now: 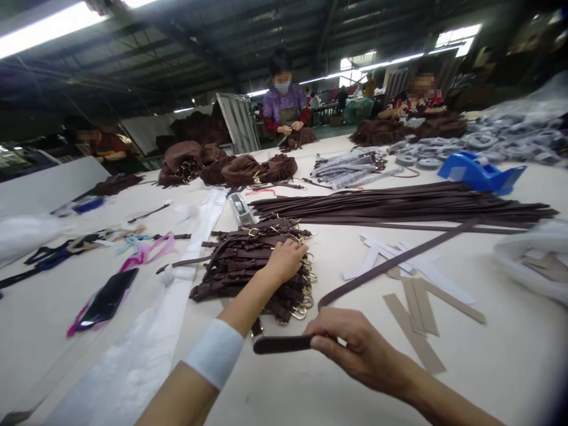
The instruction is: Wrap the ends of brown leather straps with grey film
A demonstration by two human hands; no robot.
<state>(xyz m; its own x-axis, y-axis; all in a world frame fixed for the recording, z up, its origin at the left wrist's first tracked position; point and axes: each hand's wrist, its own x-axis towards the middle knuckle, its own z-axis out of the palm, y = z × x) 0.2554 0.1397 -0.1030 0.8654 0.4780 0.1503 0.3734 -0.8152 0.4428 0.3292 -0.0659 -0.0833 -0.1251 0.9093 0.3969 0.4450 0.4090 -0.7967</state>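
At the far left of the table (44, 337), navy, black and tan straps (57, 257), then pale blue and pink ribbons (151, 251). Nearer, a black smartphone (109, 299), screen dark, lying on something pink. Next, a long sheet of white plastic (133, 361); farther back, bunched brown fabric bags (184, 157) with gold-coloured fittings.

At the middle, a heap of dark brown straps (239, 269) with gold-coloured buckles and clips. Just behind it, a small clear holder (242, 208) with a green patch, too small to read. Flat on the heap, the left hand (287, 260), palm down, fingers close together and slightly bent, white cuff (215, 354) around the forearm; cannot tell whether gripping anything. Across the table, a co-worker (284, 106) in purple, handling brown fabric.

Just in front of the heap, the right hand (355, 340), thumb and fingers pinched on a dark brown strap end (281, 344), rounded tip pointing left. Behind the knuckles, a long strap (394, 257), slanting up rightward to a bundle of flat brown straps (399, 204); cannot tell whether joined to the pinched end.

Farther right, white strips (430, 272) and beige strips (413, 332); beyond, a blue tape dispenser (481, 170), any lettering too small to read, and grey rolls (481, 140). At the right edge, a clear plastic bag (510, 251) holding beige pieces.
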